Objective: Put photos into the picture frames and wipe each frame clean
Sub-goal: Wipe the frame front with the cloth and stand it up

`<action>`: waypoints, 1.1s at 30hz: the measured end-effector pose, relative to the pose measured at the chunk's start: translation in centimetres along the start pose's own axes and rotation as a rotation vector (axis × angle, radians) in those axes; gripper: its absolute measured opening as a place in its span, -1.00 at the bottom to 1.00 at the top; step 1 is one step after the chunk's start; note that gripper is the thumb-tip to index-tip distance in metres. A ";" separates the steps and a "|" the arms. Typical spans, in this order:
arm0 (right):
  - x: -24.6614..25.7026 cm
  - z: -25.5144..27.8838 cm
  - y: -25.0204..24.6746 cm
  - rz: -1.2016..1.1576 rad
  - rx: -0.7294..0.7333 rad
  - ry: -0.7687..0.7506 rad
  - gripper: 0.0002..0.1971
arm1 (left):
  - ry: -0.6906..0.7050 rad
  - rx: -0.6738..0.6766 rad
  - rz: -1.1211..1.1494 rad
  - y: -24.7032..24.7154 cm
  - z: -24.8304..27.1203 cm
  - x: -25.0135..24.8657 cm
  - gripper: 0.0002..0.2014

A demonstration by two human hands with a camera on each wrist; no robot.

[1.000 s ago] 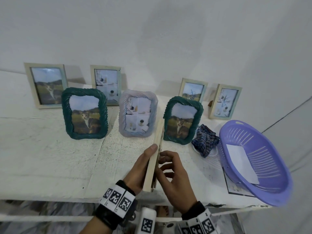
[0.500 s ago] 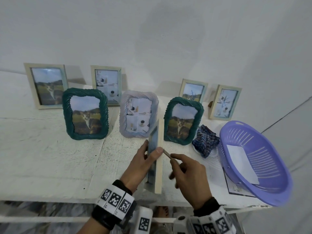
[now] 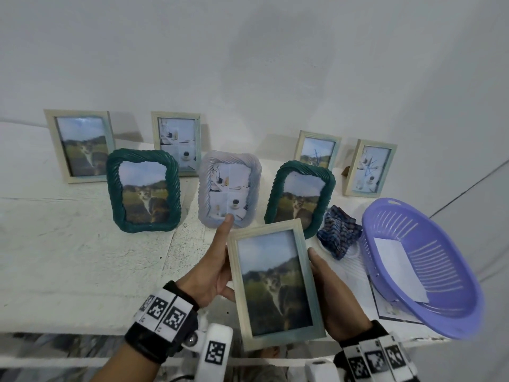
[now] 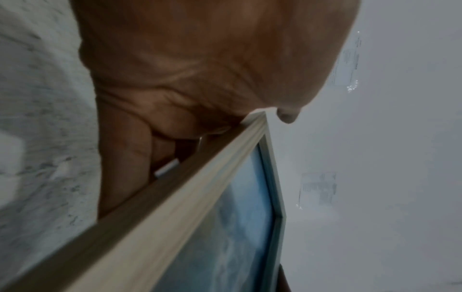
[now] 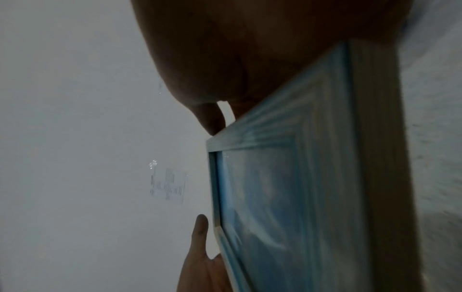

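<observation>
Both hands, left hand (image 3: 212, 274) and right hand (image 3: 334, 296), hold a flat rectangular pale wooden frame (image 3: 275, 282) with glossy front above the rough white counter (image 3: 68, 257).

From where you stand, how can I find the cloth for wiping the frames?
Look at the white table, on its right side, where a purple basket sits. The cloth lies crumpled just left of it, beside a green frame. It alone is dark blue, patterned fabric.

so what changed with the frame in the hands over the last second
The pale wooden frame was turned from edge-on to face the camera, its cat photo now in view. The left hand holds its left edge; the right hand, which was working at its back edge, now holds its right edge. The seven standing frames, cloth and purple basket stayed put.
</observation>
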State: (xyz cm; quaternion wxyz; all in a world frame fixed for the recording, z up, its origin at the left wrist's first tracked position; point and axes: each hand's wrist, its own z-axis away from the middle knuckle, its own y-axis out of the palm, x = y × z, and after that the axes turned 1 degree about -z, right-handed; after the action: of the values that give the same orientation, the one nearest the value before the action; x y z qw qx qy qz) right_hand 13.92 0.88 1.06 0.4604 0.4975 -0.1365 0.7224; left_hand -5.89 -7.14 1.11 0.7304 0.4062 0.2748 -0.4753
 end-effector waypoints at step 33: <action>29.4 -25.9 2.3 1.322 0.082 -0.434 -0.48 | 0.141 -0.401 -0.377 -8.4 -21.4 -29.6 -0.60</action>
State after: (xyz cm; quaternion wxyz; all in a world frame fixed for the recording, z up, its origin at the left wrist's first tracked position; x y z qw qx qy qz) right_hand -5.67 32.16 14.43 -0.1327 0.4603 -0.4723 0.7399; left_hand -25.66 23.21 10.52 0.6741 0.2275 0.4839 -0.5095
